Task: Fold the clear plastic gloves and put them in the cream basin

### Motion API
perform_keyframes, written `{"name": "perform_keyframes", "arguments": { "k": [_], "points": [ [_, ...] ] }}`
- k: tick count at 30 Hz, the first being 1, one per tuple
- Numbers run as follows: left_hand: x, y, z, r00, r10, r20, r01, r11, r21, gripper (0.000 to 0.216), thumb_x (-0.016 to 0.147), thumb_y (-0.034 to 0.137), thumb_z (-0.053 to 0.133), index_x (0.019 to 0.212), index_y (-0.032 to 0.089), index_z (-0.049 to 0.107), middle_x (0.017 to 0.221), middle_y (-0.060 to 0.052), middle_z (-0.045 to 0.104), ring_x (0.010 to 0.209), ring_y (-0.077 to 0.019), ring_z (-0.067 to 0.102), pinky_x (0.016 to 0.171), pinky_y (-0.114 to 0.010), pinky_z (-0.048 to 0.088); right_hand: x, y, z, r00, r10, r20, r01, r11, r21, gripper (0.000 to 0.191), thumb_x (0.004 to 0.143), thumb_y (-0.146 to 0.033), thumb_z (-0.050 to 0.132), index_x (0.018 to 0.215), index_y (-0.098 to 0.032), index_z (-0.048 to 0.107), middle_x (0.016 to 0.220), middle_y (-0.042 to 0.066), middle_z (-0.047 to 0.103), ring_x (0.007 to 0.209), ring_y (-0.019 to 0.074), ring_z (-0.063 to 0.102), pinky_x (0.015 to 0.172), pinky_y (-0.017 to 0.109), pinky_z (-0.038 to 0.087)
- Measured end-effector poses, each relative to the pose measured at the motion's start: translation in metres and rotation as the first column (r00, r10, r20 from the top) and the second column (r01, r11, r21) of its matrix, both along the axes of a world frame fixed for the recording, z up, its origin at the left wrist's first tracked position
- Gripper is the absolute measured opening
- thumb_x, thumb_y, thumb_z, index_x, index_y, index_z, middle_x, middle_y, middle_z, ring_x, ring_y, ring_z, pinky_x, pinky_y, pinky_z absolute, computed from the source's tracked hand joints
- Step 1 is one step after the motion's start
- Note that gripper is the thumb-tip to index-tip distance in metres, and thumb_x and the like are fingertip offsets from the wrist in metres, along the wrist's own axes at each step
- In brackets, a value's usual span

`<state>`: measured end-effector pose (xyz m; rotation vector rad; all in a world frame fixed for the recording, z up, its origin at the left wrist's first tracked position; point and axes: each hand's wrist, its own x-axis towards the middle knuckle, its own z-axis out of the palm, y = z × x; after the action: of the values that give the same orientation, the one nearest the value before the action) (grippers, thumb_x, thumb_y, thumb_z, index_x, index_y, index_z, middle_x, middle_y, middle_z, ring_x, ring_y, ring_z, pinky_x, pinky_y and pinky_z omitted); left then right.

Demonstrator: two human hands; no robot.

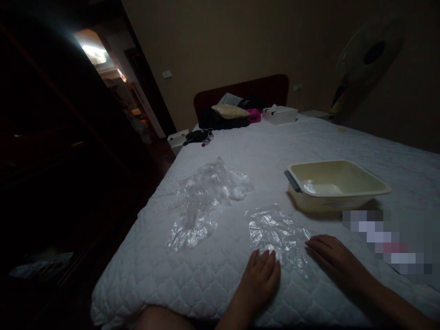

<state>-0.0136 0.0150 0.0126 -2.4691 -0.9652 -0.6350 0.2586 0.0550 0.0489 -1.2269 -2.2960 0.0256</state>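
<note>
While flat, left hand (259,277) on clear plastic (275,233).

Left hand (259,275) flat, palm down, fingers together, tips on the near edge of the clear plastic bag (275,231), right hand (332,256) flat at the bag's right edge, fingers pointing left, both forearms bare

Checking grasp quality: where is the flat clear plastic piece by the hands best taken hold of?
Probably its wrinkled far edge, pinched from above. The plastic piece lies flat on the bed cover, with the left hand on its near edge and the right hand at its right; elsewhere nothing rises for fingers.
</note>
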Motion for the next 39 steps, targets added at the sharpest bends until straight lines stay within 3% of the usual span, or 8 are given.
{"name": "perform_keyframes", "arguments": {
  "k": [6, 12, 18, 23, 29, 34, 39],
  "points": [
    [0.016, 0.001, 0.005, 0.997, -0.053, 0.048, 0.053, 0.999, -0.009, 0.028, 0.089, 0.014, 0.04, 0.113, 0.013, 0.055, 0.126, -0.008, 0.053, 0.122, -0.0196, 0.042, 0.101, -0.036, 0.036, 0.002, -0.003, -0.008, 0.992, 0.118, 0.049, -0.123, 0.986, 0.11, 0.023, 0.087, -0.023, 0.047, 0.104, -0.023, 0.063, 0.096, 0.008, 0.067, 0.086, 0.0199, 0.062, 0.075, 0.035, 0.051],
    [0.023, 0.001, -0.003, 0.992, -0.04, 0.122, 0.05, 0.996, -0.074, 0.031, 0.088, 0.012, 0.038, 0.113, 0.012, 0.055, 0.124, -0.008, 0.055, 0.122, -0.0197, 0.043, 0.099, -0.034, 0.04, -0.008, -0.003, -0.005, 0.965, 0.248, 0.085, -0.258, 0.956, 0.14, 0.02, 0.086, -0.017, 0.048, 0.098, -0.022, 0.064, 0.091, 0.006, 0.069, 0.082, 0.0176, 0.062, 0.073, 0.033, 0.051],
    [0.022, 0.001, -0.005, 0.998, -0.036, 0.051, 0.042, 0.993, -0.108, 0.029, 0.088, 0.013, 0.039, 0.113, 0.013, 0.054, 0.124, -0.009, 0.055, 0.122, -0.0199, 0.043, 0.099, -0.036, 0.039, 0.0, -0.012, -0.003, 0.971, 0.238, -0.002, -0.238, 0.971, 0.009, 0.025, 0.081, -0.014, 0.048, 0.099, -0.021, 0.062, 0.1, 0.009, 0.066, 0.092, 0.0198, 0.06, 0.079, 0.036, 0.05],
    [0.023, 0.001, -0.002, 1.0, -0.029, 0.005, 0.029, 0.991, -0.133, 0.031, 0.089, 0.015, 0.04, 0.117, 0.014, 0.052, 0.126, -0.008, 0.054, 0.123, -0.0198, 0.041, 0.102, -0.037, 0.036, 0.002, -0.014, -0.001, 0.973, 0.206, -0.103, -0.209, 0.978, -0.017, 0.021, 0.078, -0.018, 0.048, 0.096, -0.02, 0.06, 0.106, 0.011, 0.065, 0.1, 0.023, 0.058, 0.084, 0.039, 0.05],
    [0.022, 0.0, 0.002, 0.999, -0.036, -0.013, 0.034, 0.991, -0.127, 0.028, 0.09, 0.018, 0.042, 0.115, 0.014, 0.053, 0.125, -0.007, 0.054, 0.123, -0.0202, 0.041, 0.103, -0.037, 0.033, -0.005, -0.007, -0.001, 0.981, 0.172, -0.094, -0.177, 0.983, -0.053, 0.021, 0.082, -0.019, 0.047, 0.099, -0.022, 0.059, 0.092, 0.006, 0.068, 0.091, 0.0215, 0.062, 0.091, 0.042, 0.046],
    [0.021, 0.0, 0.005, 0.997, -0.046, -0.06, 0.039, 0.991, -0.126, 0.027, 0.09, 0.02, 0.045, 0.115, 0.015, 0.052, 0.126, -0.007, 0.053, 0.123, -0.0201, 0.041, 0.103, -0.038, 0.033, -0.014, -0.001, -0.001, 0.985, 0.11, -0.134, -0.117, 0.992, -0.047, 0.016, 0.084, -0.021, 0.046, 0.092, -0.021, 0.061, 0.086, 0.006, 0.068, 0.086, 0.0203, 0.062, 0.082, 0.036, 0.051],
    [0.021, 0.0, 0.008, 0.995, -0.072, -0.063, 0.063, 0.989, -0.135, 0.025, 0.092, 0.02, 0.042, 0.114, 0.015, 0.052, 0.126, -0.007, 0.053, 0.123, -0.02, 0.041, 0.103, -0.038, 0.033, -0.028, 0.005, -0.003, 0.988, 0.082, -0.13, -0.091, 0.994, -0.06, 0.02, 0.087, -0.024, 0.046, 0.103, -0.02, 0.058, 0.091, 0.006, 0.068, 0.084, 0.0183, 0.062, 0.076, 0.034, 0.051]
  ]
}}
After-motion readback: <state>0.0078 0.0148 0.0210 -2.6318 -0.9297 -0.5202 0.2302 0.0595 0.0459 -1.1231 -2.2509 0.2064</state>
